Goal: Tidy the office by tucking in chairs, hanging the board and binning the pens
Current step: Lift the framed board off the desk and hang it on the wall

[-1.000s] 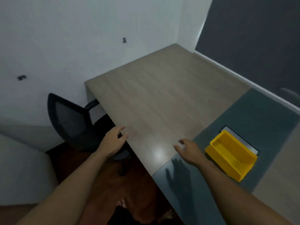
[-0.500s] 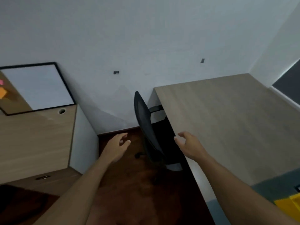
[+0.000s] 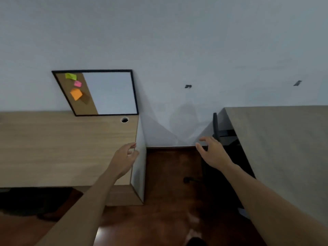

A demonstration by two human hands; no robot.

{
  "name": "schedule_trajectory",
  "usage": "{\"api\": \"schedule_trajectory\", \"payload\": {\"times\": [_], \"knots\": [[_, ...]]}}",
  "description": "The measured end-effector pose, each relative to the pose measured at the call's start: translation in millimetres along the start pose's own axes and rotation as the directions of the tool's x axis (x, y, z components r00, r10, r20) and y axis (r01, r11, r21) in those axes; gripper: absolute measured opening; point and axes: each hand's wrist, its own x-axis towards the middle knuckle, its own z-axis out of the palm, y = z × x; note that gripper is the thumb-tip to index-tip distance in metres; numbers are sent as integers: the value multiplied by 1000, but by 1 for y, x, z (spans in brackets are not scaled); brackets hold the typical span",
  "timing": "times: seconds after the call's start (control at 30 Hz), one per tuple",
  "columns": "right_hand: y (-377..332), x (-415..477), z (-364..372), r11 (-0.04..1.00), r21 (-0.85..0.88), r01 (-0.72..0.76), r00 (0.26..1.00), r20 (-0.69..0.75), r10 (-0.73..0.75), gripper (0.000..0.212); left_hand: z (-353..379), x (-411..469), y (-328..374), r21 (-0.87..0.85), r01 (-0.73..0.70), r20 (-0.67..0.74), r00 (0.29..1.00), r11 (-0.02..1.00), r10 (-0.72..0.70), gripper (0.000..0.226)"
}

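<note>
A black-framed board (image 3: 106, 93), part cork with coloured sticky notes and part whiteboard, leans against the wall on the wooden desk (image 3: 53, 148) at the left. A black office chair (image 3: 217, 130) is pushed under the grey table (image 3: 284, 148) at the right, only its backrest edge and base showing. My left hand (image 3: 124, 158) hovers over the wooden desk's right end, fingers apart and empty. Near the chair's backrest, my right hand (image 3: 213, 153) is open and holds nothing. Two small dark wall hooks (image 3: 188, 86) sit on the white wall.
A gap of dark red-brown floor (image 3: 168, 192) lies between the desk and the table. The wooden desk has a round cable hole (image 3: 124, 119) near the board. The second hook (image 3: 297, 83) is on the wall above the grey table.
My view has swung left: the yellow bin and grey mat have left the frame, and the wooden desk with the board is now in full view. Both hands stayed open and empty.
</note>
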Motion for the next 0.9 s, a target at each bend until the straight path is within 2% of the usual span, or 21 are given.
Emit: {"api": "schedule_trajectory", "payload": {"times": [0.3, 0.47, 0.6, 0.7, 0.9], "knots": [[-88, 130, 76, 993, 57, 107, 989, 97, -112, 50, -95, 56, -67, -34, 107, -160, 981, 994, -111, 44], [-142, 209, 105, 985, 136, 103, 977, 173, -126, 50, -158, 95, -85, -99, 194, -259, 942, 976, -214, 43], [-185, 265, 120, 979, 165, 117, 967, 206, -150, 49, -198, 131, -99, -219, 232, -353, 887, 948, -299, 38], [-210, 290, 132, 979, 166, 117, 964, 217, -152, 49, -218, 154, -111, -269, 241, -371, 868, 933, -331, 35], [-260, 323, 152, 980, 175, 98, 980, 152, -125, 52, -271, 203, -136, -252, 218, -335, 894, 943, -296, 35]]}}
